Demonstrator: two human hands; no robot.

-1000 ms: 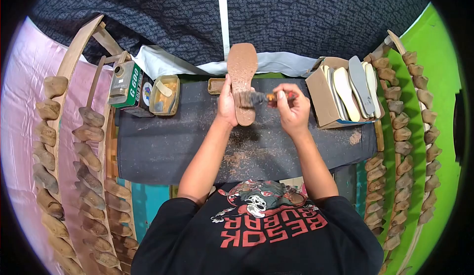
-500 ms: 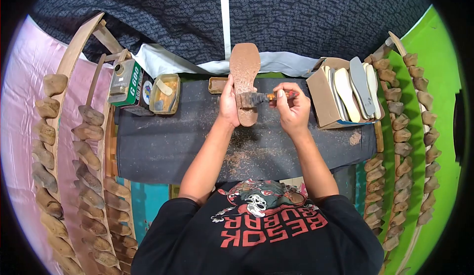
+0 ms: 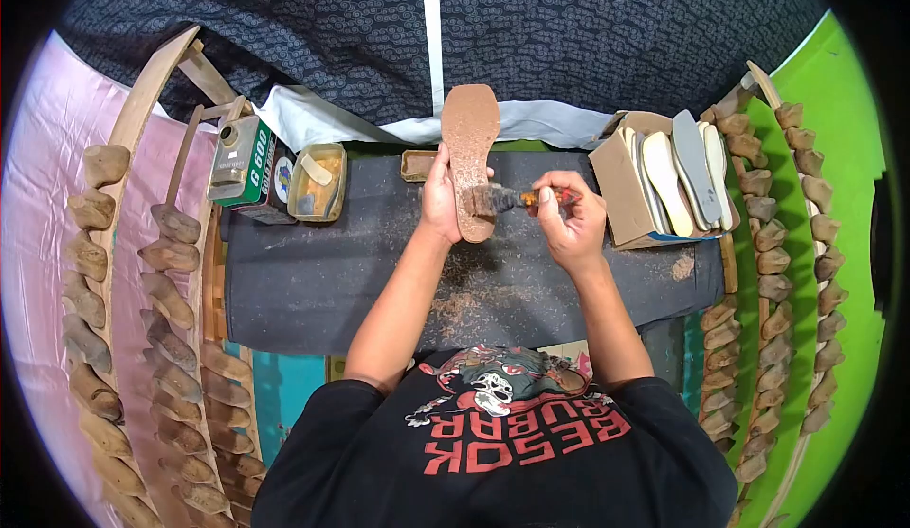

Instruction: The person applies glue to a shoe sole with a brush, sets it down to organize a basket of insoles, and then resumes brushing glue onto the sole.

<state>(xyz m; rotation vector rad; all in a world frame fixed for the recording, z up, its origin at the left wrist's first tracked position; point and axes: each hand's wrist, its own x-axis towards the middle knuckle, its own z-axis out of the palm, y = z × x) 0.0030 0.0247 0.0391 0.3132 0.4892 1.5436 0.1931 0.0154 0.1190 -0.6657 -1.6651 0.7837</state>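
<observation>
While the left hand (image 3: 440,202) holds the sole (image 3: 471,130) upright above the tabletop (image 3: 379,272), its fingers are clamped on the sole, near the narrow heel part. The broad toe part points away from the person, and it seems to me that this grip leaves the face open for the brush. The right hand (image 3: 573,220) has its fingers closed on the handle of the brush (image 3: 507,199), which lies sideways, so the bristles can reach across the heel part. They touch it, or nearly; I cannot tell exactly.

On the left side stands the can (image 3: 248,163), and just beside it the tub (image 3: 317,182), probably within easy reach. On the right side, the carton (image 3: 626,191) keeps many insoles (image 3: 695,168) standing on end, perhaps so that one can be picked out easily.
</observation>
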